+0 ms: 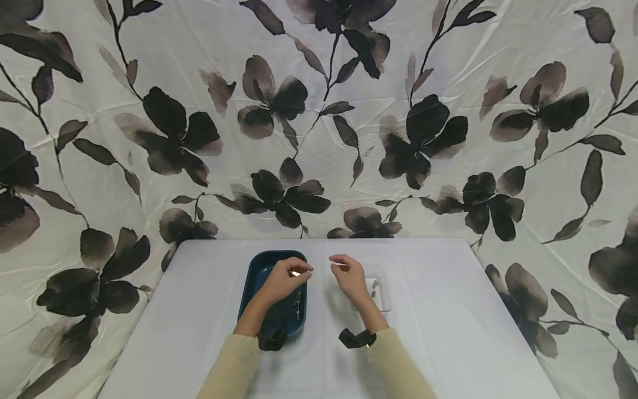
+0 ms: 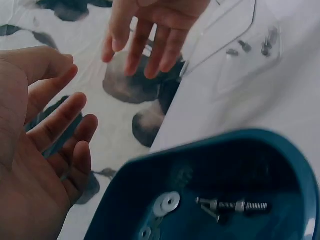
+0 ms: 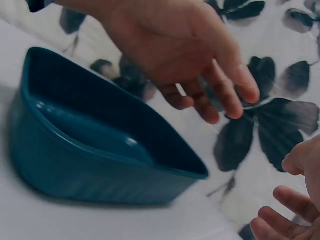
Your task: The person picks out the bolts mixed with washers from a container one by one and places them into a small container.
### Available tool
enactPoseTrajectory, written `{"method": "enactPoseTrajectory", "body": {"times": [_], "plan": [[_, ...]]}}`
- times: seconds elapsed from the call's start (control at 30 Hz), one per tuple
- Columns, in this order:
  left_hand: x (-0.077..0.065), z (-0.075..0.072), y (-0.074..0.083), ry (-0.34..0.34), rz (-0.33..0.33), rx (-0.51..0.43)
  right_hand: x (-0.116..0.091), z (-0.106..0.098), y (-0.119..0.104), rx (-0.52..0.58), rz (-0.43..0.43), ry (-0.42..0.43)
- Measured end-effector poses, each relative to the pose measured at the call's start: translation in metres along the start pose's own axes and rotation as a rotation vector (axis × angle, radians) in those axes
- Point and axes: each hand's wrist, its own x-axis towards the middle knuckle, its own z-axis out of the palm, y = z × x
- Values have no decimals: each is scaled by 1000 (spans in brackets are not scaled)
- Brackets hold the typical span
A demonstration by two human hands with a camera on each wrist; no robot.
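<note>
My left hand (image 1: 281,282) hovers over the teal tray (image 2: 260,134), thumb and fingers loosely bent with a gap between them. Facing it, my right hand (image 1: 350,279) is held in the air between the tray and a clear plastic container (image 1: 386,302), its fingers also relaxed. Neither hand shows anything in its grasp, and the fingertips of the two hands are apart. Inside the tray lie a threaded metal bolt assembly (image 2: 232,205) and several washers (image 2: 171,201). Small metal pieces (image 2: 244,46) sit in the clear container.
A white-covered table (image 1: 438,343) carries both containers. Behind it hangs a white cloth (image 1: 309,138) with dark flowers. Black bands (image 1: 272,341) circle the wrists, below pale yellow sleeves (image 1: 231,363).
</note>
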Motion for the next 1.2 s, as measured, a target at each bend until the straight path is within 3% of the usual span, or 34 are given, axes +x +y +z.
{"method": "enactPoseTrajectory", "body": {"times": [0.3,0.5,0.8,1.0,1.2], "plan": [[-7,-11,-14,40,-16,5,-10,29,11,5,35,-83],[-14,-17,-19,57,-69,8,-19,43,17,48,51,-115],[-20,-18,-52,74,-147,-16,-33,61,24,76,44,-170],[-15,-18,-62,92,-208,100,-36,64,28,77,40,-190],[-16,-19,-67,26,-279,239,-43,67,37,96,70,-230]]}}
